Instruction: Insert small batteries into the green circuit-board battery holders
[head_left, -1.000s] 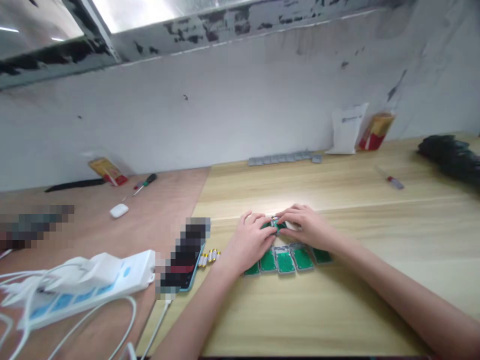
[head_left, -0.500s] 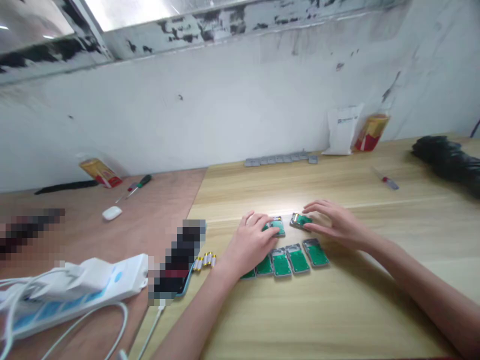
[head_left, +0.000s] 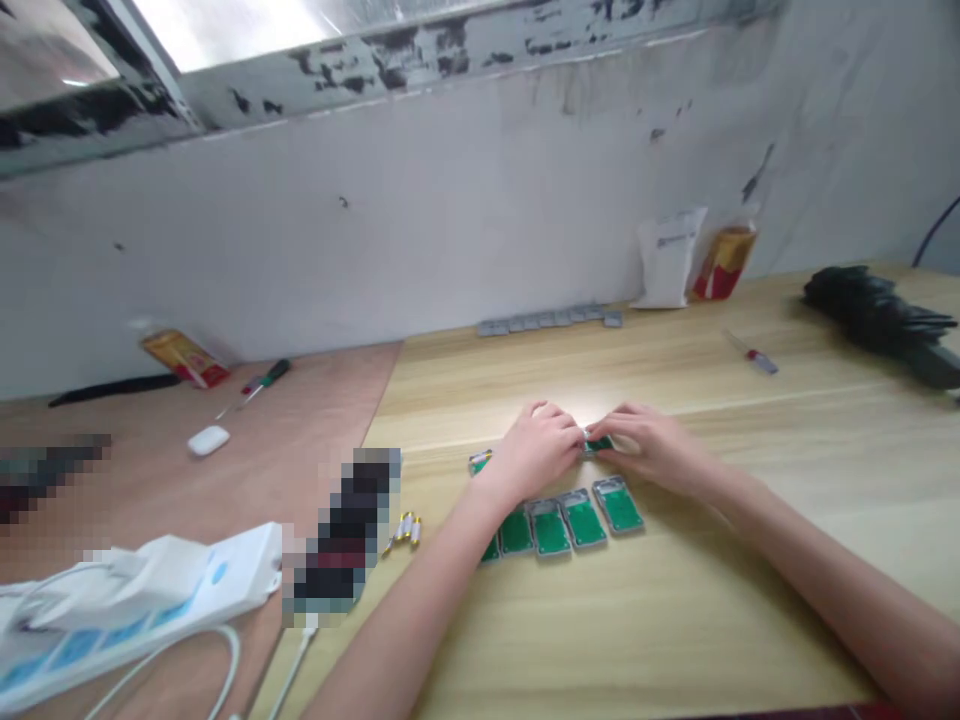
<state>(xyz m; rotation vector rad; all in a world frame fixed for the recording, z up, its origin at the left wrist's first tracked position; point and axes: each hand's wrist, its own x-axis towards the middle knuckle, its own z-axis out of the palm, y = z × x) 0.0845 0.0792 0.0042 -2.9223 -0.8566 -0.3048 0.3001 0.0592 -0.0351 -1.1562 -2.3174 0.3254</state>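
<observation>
My left hand [head_left: 541,448] and my right hand [head_left: 651,447] meet at the middle of the light wooden table [head_left: 675,620]. Both have curled fingers pinching one small green circuit board [head_left: 598,443] that lies between them. Just in front of my hands lies a row of several green boards in grey frames [head_left: 570,520]. Another green board [head_left: 480,461] sits alone to the left of my left hand, partly hidden by it. A few small batteries [head_left: 406,528] lie further left.
A phone [head_left: 341,545] and a white power strip [head_left: 127,600] with cables lie at the left. A white mouse [head_left: 208,440], screwdrivers [head_left: 259,384] [head_left: 752,354], a row of grey parts [head_left: 551,320], packets [head_left: 667,262] and a black pile [head_left: 877,312] lie farther off.
My hands parted, the right one sliding a board to the right. Now my left hand has left its board behind and joined the right hand on that one.
</observation>
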